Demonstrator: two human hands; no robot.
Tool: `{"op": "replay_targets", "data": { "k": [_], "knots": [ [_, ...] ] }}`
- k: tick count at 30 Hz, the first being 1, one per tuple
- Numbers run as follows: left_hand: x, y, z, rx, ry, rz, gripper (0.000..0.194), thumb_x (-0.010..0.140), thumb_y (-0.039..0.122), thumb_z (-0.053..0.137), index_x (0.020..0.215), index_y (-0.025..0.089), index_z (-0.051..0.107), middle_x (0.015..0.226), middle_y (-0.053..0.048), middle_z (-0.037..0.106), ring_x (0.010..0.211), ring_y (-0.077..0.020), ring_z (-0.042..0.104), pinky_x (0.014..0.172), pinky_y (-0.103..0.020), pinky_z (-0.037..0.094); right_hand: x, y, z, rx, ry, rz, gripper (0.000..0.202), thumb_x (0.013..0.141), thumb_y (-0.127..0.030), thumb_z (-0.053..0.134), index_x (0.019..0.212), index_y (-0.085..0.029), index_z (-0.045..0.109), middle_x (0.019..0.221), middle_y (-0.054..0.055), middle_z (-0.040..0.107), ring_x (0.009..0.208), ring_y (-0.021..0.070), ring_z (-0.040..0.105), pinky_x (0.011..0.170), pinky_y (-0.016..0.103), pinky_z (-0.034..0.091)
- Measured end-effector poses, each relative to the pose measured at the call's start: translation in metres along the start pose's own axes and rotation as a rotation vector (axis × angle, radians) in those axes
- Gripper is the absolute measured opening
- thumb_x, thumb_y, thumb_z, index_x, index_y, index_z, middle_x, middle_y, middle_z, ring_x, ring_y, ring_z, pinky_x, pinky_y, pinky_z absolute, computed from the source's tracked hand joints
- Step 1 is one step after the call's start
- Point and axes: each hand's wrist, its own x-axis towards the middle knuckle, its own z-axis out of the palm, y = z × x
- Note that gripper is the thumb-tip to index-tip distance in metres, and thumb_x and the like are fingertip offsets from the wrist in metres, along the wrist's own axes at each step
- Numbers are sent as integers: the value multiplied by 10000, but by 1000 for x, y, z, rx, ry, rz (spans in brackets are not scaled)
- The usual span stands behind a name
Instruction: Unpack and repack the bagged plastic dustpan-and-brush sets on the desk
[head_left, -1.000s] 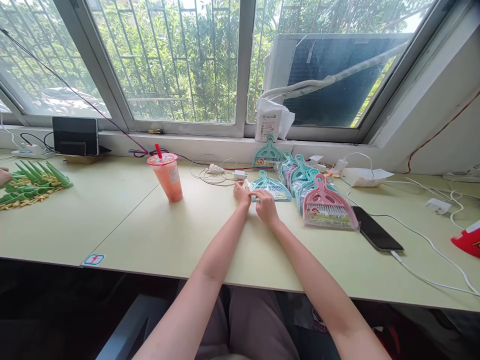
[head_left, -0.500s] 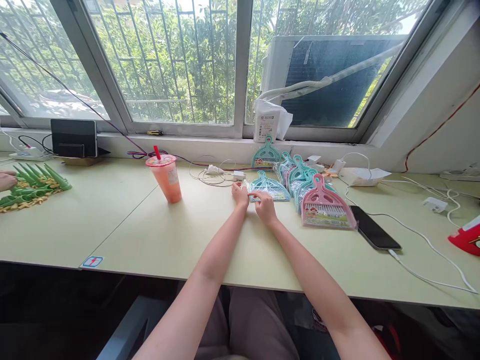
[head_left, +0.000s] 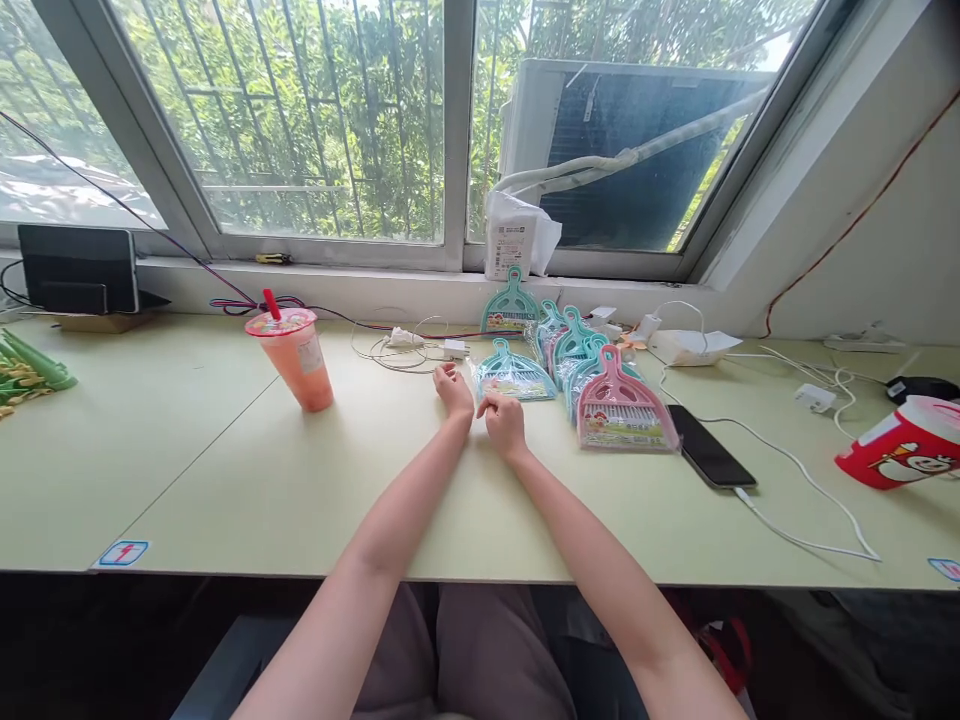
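Observation:
My left hand (head_left: pixel 452 390) rests on the table with its fingers curled in, and I see nothing held in it. Close beside its wrist, my right hand (head_left: pixel 503 421) is loosely closed, knuckles up, also with nothing visible inside. Just beyond both hands lies a teal mini dustpan and brush set (head_left: pixel 515 376) in clear plastic; neither hand grips it. To the right, a pink dustpan and brush set (head_left: pixel 622 412) leans at the front of a row of wrapped teal sets (head_left: pixel 576 340). Another teal set (head_left: pixel 512 305) stands upright against the white box at the back.
A cup of orange-pink drink (head_left: pixel 296 365) with a red straw stands at left. A charging phone (head_left: pixel 711 447) and its white cable lie at right, near a red cup (head_left: pixel 904 445). A tablet (head_left: pixel 79 270) and green plastic pieces (head_left: pixel 34 362) are far left.
The view has turned right, bringing the red cup further in and leaving another person's hand out of sight. My right fingers have curled in and drawn back from my left wrist.

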Motion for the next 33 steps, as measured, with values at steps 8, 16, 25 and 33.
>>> {"op": "replay_targets", "data": {
  "k": [8, 16, 25, 33],
  "knots": [
    [69, 9, 13, 48, -68, 364, 119, 872, 119, 579, 905, 218, 521, 1049, -95, 596, 980, -208, 604, 859, -335, 515, 7, 4, 2, 170, 48, 195, 358, 683, -65, 373, 548, -242, 652, 570, -12, 619, 579, 176, 539, 643, 282, 408],
    [158, 42, 82, 305, -297, 536, 195, 797, 32, 512, 881, 205, 546, 1024, -103, 664, 982, -225, 641, 959, -366, 475, 14, -4, 5, 218, -35, 193, 384, 697, -15, 387, 558, -230, 673, 628, -6, 659, 639, 161, 587, 704, 265, 433],
    [210, 14, 156, 553, -456, 165, 162, 794, 221, 689, 837, 192, 535, 987, -152, 702, 1149, -315, 628, 1038, -440, 451, 23, 3, 5, 136, -75, 179, 400, 731, 22, 408, 574, -234, 670, 647, -12, 677, 689, 161, 624, 827, 272, 461],
    [207, 14, 169, 480, -363, 226, 192, 781, 174, 677, 742, 217, 494, 953, -127, 701, 1110, -307, 651, 1020, -464, 462, 23, 4, 4, 93, -96, 171, 397, 739, 8, 406, 588, -245, 672, 682, -11, 697, 712, 172, 648, 843, 289, 475]
  ]
}}
